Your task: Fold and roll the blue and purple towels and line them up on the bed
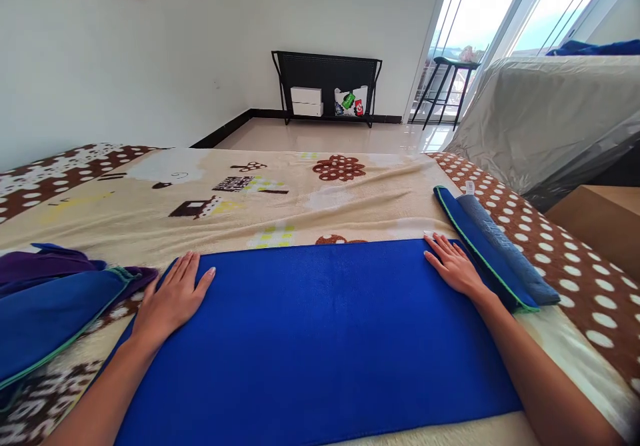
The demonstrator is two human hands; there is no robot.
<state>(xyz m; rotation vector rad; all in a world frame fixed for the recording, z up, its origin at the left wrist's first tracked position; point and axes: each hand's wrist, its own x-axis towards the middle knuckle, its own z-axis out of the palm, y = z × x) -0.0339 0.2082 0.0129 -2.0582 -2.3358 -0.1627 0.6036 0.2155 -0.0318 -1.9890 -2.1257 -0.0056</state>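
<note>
A bright blue towel [320,333] lies folded into a long flat strip across a beige patterned blanket [280,193] on a bed. My left hand [173,296] rests flat on the strip's far left corner, fingers stretched out. My right hand [453,263] lies flat on its far right corner, fingers out too. Neither hand holds anything.
Two folded cloths, one dark blue with a green edge [480,256] and one grey-blue [510,253], lie beside my right hand. A loose pile of blue and purple cloths [50,299] sits at the left. A plastic-covered sofa [545,113], a black rack [327,86] and a stool [445,89] stand beyond.
</note>
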